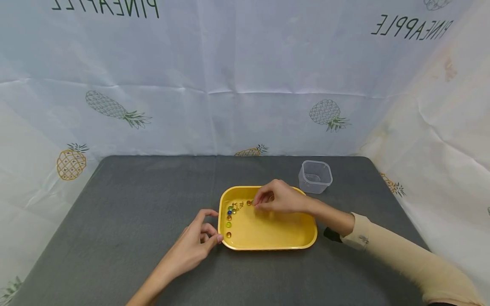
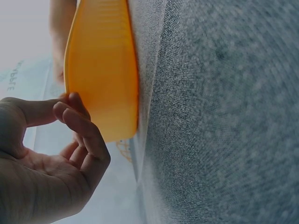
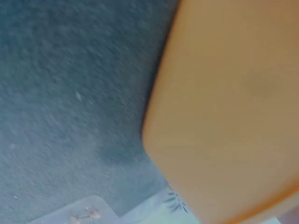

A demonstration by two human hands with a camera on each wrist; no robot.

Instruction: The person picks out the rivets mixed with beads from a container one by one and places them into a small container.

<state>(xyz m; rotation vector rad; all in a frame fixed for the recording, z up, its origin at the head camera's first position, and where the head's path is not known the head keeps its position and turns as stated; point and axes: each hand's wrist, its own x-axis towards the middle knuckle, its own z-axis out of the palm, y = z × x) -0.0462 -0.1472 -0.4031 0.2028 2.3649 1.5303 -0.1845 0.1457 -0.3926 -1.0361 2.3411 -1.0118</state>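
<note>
A yellow tray stands on the dark table. My left hand is at its left end, pinching the rim between thumb and fingertips, as the left wrist view shows. Inside the tray, my right hand reaches down near the back wall. Its curled fingers pinch at a small amber marble, mostly hidden by the fingertips. Another amber marble lies just left of them. Several marbles line the left side, among them a blue marble and a yellow-green marble. Small gold pieces lie in the back left corner.
A clear plastic container stands behind the tray's back right corner. The dark cloth-covered table extends around the tray. Behind it hangs a pale curtain printed with pineapples. In the right wrist view the tray's outer wall fills the right side.
</note>
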